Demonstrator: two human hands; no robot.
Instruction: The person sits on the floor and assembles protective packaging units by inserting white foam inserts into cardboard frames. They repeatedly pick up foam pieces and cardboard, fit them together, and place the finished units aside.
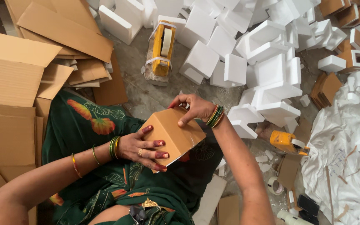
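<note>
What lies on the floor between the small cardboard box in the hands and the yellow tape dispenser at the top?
In the head view, only bare grey floor lies between the cardboard box and the yellow tape dispenser; the right hand grips the box's top edge.

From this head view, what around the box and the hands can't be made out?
- Small cardboard box: its underside and far faces, turned from the camera.
- Left hand: palm hidden against the box.
- Right hand: fingertips curl over the box's top edge.
- Flat cardboard sheets: cut off by the left edge.
</note>
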